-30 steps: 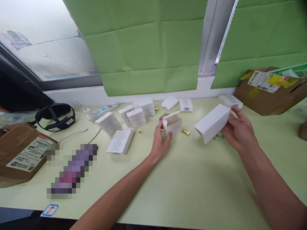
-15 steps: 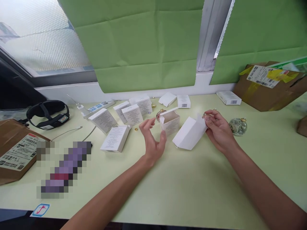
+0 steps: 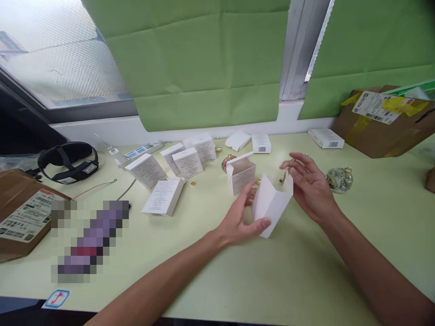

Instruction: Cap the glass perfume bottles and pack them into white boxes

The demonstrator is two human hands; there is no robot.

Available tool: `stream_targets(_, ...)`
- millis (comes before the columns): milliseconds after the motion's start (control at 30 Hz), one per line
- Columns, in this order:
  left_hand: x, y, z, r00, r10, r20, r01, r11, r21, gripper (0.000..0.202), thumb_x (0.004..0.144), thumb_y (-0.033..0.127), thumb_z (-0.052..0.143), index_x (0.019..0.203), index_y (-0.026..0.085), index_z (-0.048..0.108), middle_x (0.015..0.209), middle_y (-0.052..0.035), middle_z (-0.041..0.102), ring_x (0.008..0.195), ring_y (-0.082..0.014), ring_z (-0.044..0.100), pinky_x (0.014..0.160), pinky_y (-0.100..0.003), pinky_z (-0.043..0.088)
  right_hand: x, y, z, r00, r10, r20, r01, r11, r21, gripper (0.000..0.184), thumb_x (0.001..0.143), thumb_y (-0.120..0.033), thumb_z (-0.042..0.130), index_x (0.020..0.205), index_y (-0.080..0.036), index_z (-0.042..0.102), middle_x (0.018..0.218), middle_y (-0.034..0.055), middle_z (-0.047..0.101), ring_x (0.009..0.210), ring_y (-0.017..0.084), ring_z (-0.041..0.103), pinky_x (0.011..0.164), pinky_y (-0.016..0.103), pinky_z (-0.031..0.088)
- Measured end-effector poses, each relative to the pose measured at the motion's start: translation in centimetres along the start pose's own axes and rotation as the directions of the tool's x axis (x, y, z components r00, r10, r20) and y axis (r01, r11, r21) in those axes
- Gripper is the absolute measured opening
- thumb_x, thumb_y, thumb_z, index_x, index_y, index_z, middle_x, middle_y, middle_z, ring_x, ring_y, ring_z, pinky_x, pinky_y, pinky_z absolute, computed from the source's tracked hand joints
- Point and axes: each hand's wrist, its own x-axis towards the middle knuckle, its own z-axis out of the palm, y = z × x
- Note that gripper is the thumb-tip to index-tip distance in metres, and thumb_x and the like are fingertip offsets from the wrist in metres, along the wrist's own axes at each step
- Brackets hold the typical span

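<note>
A plain white paper box (image 3: 272, 206) is tilted above the table. My left hand (image 3: 243, 217) grips it from the left, thumb across its near side and fingers behind. At its upper right edge my right hand (image 3: 311, 188) has bent fingers closed on a raised part of the box; the thumb is partly hidden. Small gold pieces show near the right fingertips and behind the box. Just beyond my left hand stands an open printed white box (image 3: 241, 174). A round glass bottle with a gold top (image 3: 340, 179) sits right of my right hand.
Several printed white boxes (image 3: 188, 163) stand at the left middle, a small gold ring (image 3: 193, 184) near them. A reddish bottle (image 3: 228, 161) is behind the open box. Cardboard boxes (image 3: 384, 131) flank the table. A black headset (image 3: 68, 163) and cables lie left.
My left hand has moved right and closed on the white box. The box has turned more upright and come slightly nearer; my right hand stays at its upper edge.
</note>
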Motion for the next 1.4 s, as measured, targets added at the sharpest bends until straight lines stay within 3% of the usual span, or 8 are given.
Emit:
stream_targets(133,0.2,0.0,0.0,0.959,0.159,-0.233,-0.079,0.944,0.32,0.093,0.081,0.049,0.071,0.154,0.03,0.015,0.152,-0.0144,0.036,0.136,-0.0342,0.04,0.109,-0.05,0.041,-0.4,0.3,-0.2,0.985,0.056,0.163,-0.051,0.998,-0.037,0.063,0.08,-0.064,0.066,0.136,-0.042,0.048,0.143,0.0038,0.046,0.104,0.021,0.061,0.076,0.031,0.056)
stream_targets(267,0.1,-0.2,0.1,0.943,0.246,-0.226,-0.092,0.841,0.533,0.1,0.08,0.047,0.073,0.155,0.033,0.009,0.147,-0.0151,0.038,0.134,-0.0341,0.04,0.106,-0.051,0.042,-2.0,0.0,1.1,0.881,0.231,0.414,-0.165,0.968,-0.189,0.097,0.069,-0.047,0.084,0.15,-0.043,0.029,0.15,0.0066,0.043,0.124,0.029,0.055,0.092,0.041,0.056)
stream_targets(400,0.2,-0.1,-0.2,0.933,0.324,-0.158,-0.16,0.765,0.624,0.098,0.08,0.05,0.072,0.155,0.031,0.013,0.139,-0.016,0.039,0.129,-0.0344,0.042,0.105,-0.052,0.043,-2.8,-0.3,2.9,0.908,0.297,0.294,-0.202,0.928,-0.313,0.064,0.077,-0.039,0.079,0.136,-0.038,0.052,0.133,0.0047,0.062,0.12,0.028,0.061,0.093,0.042,0.057)
stream_targets(567,1.2,-0.1,-2.3,0.841,0.363,-0.401,-0.015,0.756,0.654,0.058,0.088,0.044,0.067,0.139,0.032,0.044,0.139,-0.0116,0.034,0.136,-0.0309,0.036,0.11,-0.047,0.039,-1.3,0.9,1.2,0.976,0.208,0.058,-0.194,0.962,-0.19,0.046,0.079,-0.041,0.078,0.122,-0.032,0.064,0.131,0.0031,0.067,0.121,0.026,0.062,0.103,0.043,0.052)
stream_targets(667,1.8,-0.6,-3.7,0.884,0.248,-0.395,0.032,0.813,0.582,0.048,0.093,0.039,0.062,0.137,0.032,0.044,0.144,-0.0097,0.038,0.137,-0.0274,0.039,0.11,-0.046,0.04,-0.4,1.0,-0.4,0.987,0.16,0.018,-0.158,0.985,-0.076,0.05,0.079,-0.042,0.078,0.125,-0.032,0.061,0.136,0.0023,0.064,0.126,0.024,0.059,0.104,0.042,0.051)
stream_targets(800,2.1,-1.3,-4.7,0.929,0.104,-0.356,0.064,0.9,0.431,0.042,0.098,0.037,0.053,0.138,0.029,0.041,0.138,-0.0102,0.052,0.118,-0.0236,0.057,0.098,-0.041,0.05,1.3,-0.9,-0.3,0.995,0.069,0.066,-0.063,0.994,-0.092,0.05,0.078,-0.048,0.077,0.122,-0.031,0.063,0.132,0.0033,0.066,0.122,0.025,0.062,0.098,0.043,0.056)
stream_targets(1067,2.1,-1.0,-5.6,0.963,0.216,-0.163,-0.128,0.894,0.43,0.033,0.098,0.03,0.049,0.131,0.025,0.046,0.124,-0.0111,0.057,0.114,-0.0233,0.056,0.096,-0.042,0.051,5.8,-6.3,3.6,0.908,0.033,0.418,0.098,0.953,-0.288,0.047,0.081,-0.049,0.074,0.124,-0.032,0.064,0.123,0.0028,0.069,0.116,0.026,0.064,0.091,0.042,0.058)
stream_targets(1400,1.6,-1.3,-4.9,0.95,0.215,-0.226,-0.121,0.921,0.37,0.046,0.095,0.031,0.056,0.134,0.027,0.031,0.125,-0.0102,0.055,0.103,-0.0187,0.061,0.093,-0.04,0.054,5.0,-9.2,3.1,0.799,0.021,0.601,0.324,0.827,-0.459,0.035,0.094,-0.038,0.059,0.129,-0.035,0.058,0.117,-0.0008,0.067,0.101,0.02,0.065,0.073,0.028,0.059)
